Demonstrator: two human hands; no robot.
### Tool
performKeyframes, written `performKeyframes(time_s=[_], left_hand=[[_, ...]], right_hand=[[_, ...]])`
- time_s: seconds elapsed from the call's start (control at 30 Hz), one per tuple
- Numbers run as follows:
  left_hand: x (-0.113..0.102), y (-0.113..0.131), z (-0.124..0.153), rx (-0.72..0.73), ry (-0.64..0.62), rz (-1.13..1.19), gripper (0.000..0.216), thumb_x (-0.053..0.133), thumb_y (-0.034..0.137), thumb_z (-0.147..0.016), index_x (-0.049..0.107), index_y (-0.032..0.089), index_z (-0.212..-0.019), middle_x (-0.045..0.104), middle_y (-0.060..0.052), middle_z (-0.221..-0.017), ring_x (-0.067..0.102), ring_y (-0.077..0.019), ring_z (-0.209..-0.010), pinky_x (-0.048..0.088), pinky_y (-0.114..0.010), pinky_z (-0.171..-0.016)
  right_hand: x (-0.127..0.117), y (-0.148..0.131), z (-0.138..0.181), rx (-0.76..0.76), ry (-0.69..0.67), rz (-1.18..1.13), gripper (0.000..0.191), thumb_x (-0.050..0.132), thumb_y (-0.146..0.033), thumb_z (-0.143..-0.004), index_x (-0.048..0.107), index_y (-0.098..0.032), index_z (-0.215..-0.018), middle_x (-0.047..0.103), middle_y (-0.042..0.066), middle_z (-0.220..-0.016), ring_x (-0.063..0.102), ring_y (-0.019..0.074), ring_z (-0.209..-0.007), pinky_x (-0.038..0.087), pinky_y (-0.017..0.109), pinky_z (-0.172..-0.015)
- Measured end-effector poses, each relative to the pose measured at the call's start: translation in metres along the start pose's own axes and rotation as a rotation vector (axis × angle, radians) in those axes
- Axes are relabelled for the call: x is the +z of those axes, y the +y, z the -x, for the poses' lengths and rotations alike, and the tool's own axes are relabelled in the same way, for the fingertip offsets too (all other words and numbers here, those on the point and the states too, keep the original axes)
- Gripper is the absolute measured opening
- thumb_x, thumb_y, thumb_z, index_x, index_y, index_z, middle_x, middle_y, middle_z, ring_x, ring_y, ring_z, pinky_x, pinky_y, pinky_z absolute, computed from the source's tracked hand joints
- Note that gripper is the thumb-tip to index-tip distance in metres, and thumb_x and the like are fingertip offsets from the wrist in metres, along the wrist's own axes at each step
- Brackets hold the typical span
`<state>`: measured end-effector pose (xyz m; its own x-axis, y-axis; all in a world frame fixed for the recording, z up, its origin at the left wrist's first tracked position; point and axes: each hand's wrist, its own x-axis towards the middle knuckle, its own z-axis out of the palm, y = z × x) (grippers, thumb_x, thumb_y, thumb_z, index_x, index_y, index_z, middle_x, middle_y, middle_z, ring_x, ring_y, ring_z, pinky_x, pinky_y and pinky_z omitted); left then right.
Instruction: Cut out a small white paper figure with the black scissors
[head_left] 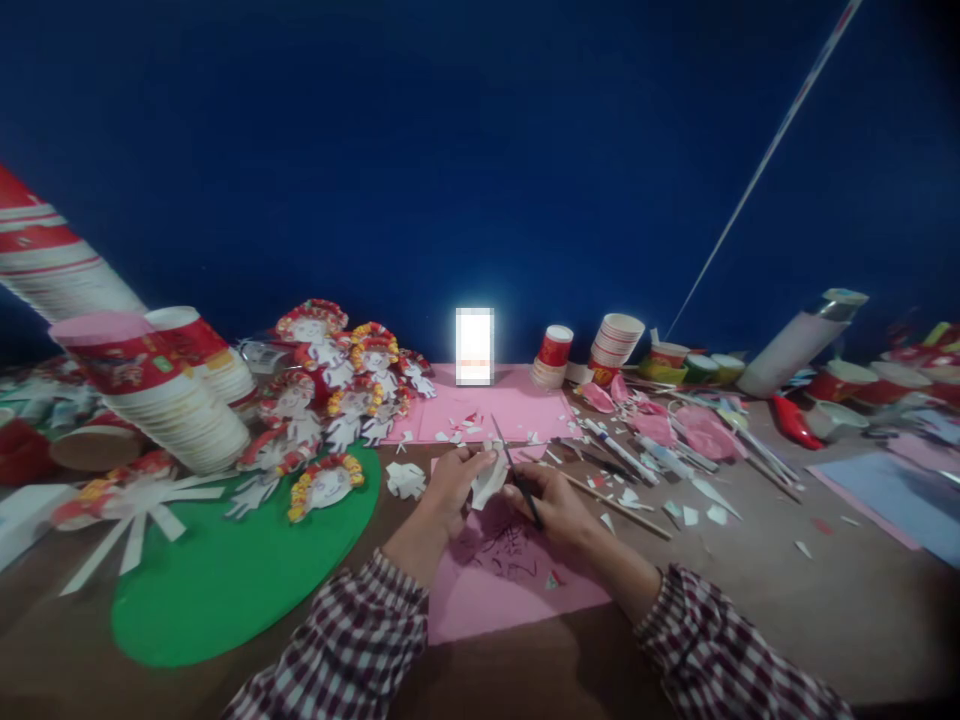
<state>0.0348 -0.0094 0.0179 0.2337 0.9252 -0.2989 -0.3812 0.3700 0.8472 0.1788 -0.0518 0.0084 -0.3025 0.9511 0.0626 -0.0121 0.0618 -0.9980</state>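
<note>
Between my hands is a small piece of white paper (489, 482), gripped by my left hand (456, 488) with the fingers closed on it. My right hand (551, 503) is closed round the dark handles of a pair of scissors (532, 497), whose blades point up and away beside the paper. Both hands are over a pink sheet (480, 610) with dark scribbled lines. Left of my left hand lies a cut white paper shape (406, 480). White and red scraps (469, 425) are scattered beyond the hands.
Stacked paper cups (202, 415) lean at the left by paper-cup figures (330, 485) on a green round sheet (247, 580). Markers (622, 450), a wooden stick (619, 505) and more cups (617, 340) are at the right. A bright blurred panel (475, 345) stands by the blue wall.
</note>
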Motion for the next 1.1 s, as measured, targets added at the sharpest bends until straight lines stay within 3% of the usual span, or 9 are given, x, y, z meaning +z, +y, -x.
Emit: performKeyframes(time_s=[0.23,0.47,0.77,1.1], left_hand=[[-0.003,-0.002,-0.001,0.001,-0.032,-0.023,0.026,0.078,0.029,-0.054,0.065,0.011,-0.067,0.064,-0.003,-0.057,0.053,-0.0101,-0.048,0.039,-0.021,-0.047],[-0.008,-0.001,-0.005,0.004,-0.056,-0.046,0.028,0.078,0.031,-0.055,0.065,0.01,-0.069,0.065,-0.005,-0.061,0.056,-0.012,-0.049,0.043,-0.024,-0.049],[-0.008,0.005,-0.003,-0.019,-0.051,-0.057,0.026,0.079,0.026,-0.054,0.065,0.01,-0.068,0.063,-0.003,-0.054,0.054,-0.0101,-0.046,0.039,-0.02,-0.045],[-0.014,0.016,0.001,-0.054,-0.144,-0.128,0.021,0.078,0.025,-0.056,0.067,0.011,-0.067,0.065,-0.003,-0.058,0.055,-0.0111,-0.049,0.041,-0.022,-0.05]], right_hand=[[0.0,-0.001,0.001,-0.013,0.009,0.013,0.034,0.065,-0.043,-0.077,0.063,-0.013,-0.093,0.051,0.0,-0.072,0.042,0.0103,-0.062,0.033,0.021,-0.054],[-0.008,-0.004,-0.002,-0.005,-0.018,0.116,0.036,0.066,-0.049,-0.074,0.061,-0.014,-0.078,0.046,-0.002,-0.061,0.038,0.0093,-0.054,0.03,0.02,-0.047],[-0.013,-0.007,-0.003,-0.008,-0.065,0.211,0.038,0.064,-0.051,-0.075,0.059,-0.014,-0.076,0.044,-0.003,-0.058,0.037,0.0083,-0.051,0.029,0.02,-0.046],[-0.019,-0.008,-0.003,0.0,-0.137,0.27,0.037,0.061,-0.051,-0.077,0.06,-0.014,-0.078,0.048,-0.002,-0.058,0.038,0.0084,-0.051,0.03,0.02,-0.046]])
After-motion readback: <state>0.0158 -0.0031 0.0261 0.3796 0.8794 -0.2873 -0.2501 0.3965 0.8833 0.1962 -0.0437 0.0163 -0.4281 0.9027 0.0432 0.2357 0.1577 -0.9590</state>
